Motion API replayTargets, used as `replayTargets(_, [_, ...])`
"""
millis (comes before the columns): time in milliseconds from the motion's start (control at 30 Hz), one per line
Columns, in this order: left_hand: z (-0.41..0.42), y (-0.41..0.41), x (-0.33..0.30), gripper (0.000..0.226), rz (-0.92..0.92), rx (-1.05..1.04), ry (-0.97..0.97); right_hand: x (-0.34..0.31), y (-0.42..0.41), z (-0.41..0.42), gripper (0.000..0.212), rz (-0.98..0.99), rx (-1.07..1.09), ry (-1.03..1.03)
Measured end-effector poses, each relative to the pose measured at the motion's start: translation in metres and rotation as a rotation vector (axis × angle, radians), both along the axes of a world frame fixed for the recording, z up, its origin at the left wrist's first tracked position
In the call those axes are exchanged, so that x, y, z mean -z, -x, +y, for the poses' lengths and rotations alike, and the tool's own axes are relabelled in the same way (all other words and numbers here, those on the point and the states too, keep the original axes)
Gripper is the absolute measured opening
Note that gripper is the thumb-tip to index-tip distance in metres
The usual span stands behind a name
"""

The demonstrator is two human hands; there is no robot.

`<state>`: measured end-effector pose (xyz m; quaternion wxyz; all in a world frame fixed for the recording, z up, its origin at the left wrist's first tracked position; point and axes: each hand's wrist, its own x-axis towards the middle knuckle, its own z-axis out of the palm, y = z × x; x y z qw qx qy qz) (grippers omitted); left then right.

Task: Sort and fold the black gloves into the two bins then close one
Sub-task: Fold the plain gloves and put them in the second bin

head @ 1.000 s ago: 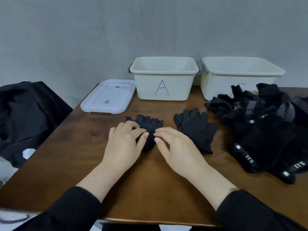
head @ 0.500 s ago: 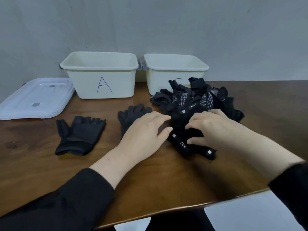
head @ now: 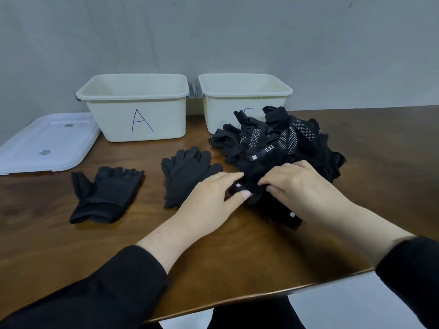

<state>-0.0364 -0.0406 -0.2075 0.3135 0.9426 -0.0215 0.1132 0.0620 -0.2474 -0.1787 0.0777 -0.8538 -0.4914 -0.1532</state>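
Note:
A heap of black gloves (head: 280, 143), some with white dots and a "5.11" tag, lies in front of the right white bin (head: 244, 100). My left hand (head: 209, 198) pinches a black glove cuff at the heap's near edge between thumb and fingers. My right hand (head: 301, 186) presses on the same near part of the heap, fingers curled into the fabric. A folded black glove pair (head: 107, 191) lies flat at the left. Another black glove pair (head: 187, 172) lies in the middle, partly under my left hand. The white bin marked "A" (head: 135, 108) stands at the back, open.
A white lid (head: 45, 143) lies flat at the back left beside bin A. The two bins stand side by side against the grey wall. The wooden table's front edge (head: 261, 298) runs close below my forearms, and its right half is bare wood.
Both hands left the folded glove pair at the left and moved right onto the heap. My view turned right too. Since half a second ago my left thumb and fingers have closed on a cuff.

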Motion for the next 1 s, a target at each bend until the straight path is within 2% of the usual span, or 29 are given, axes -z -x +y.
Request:
replayTargets(100, [0.005,0.006,-0.011,0.051,-0.087,0.029,0.315,-0.020,0.007,0.010,0.016,0.182,0.058,-0.188])
replayTargets(200, [0.012,0.007,-0.024,0.042,-0.096,0.016,0.327,-0.042,0.012,0.023,0.012,0.449,0.127,-0.313])
replayTargets(267, [0.015,0.002,-0.031,0.025,-0.147,-0.027,0.349,-0.053,0.011,0.033,0.014,0.554,0.139,-0.371])
replayTargets(333, [0.021,-0.002,-0.040,0.012,-0.221,-0.084,0.500,-0.062,0.010,0.045,0.014,0.634,0.142,-0.446])
replayTargets(433, [0.040,-0.001,-0.055,0.011,-0.244,-0.166,0.761,-0.071,0.010,0.064,0.013,0.874,0.105,-0.591])
replayTargets(567, [0.079,0.008,-0.070,0.011,-0.253,-0.210,0.797,-0.077,0.011,0.096,0.017,1.078,-0.020,-0.591])
replayTargets(667, [0.107,0.022,-0.080,0.013,-0.183,-0.184,0.749,-0.082,0.012,0.126,0.018,1.109,-0.081,-0.524])
replayTargets(800, [0.141,0.043,-0.088,0.025,-0.068,-0.141,0.493,-0.090,0.020,0.172,0.034,1.025,-0.133,-0.427])
replayTargets(933, [0.172,0.064,-0.093,0.032,-0.149,-0.196,0.584,-0.092,0.031,0.216,0.005,0.855,-0.131,-0.343])
replayTargets(1000, [0.194,0.080,-0.084,0.024,-0.232,-0.336,0.552,-0.091,0.032,0.232,0.005,0.838,-0.088,-0.371])
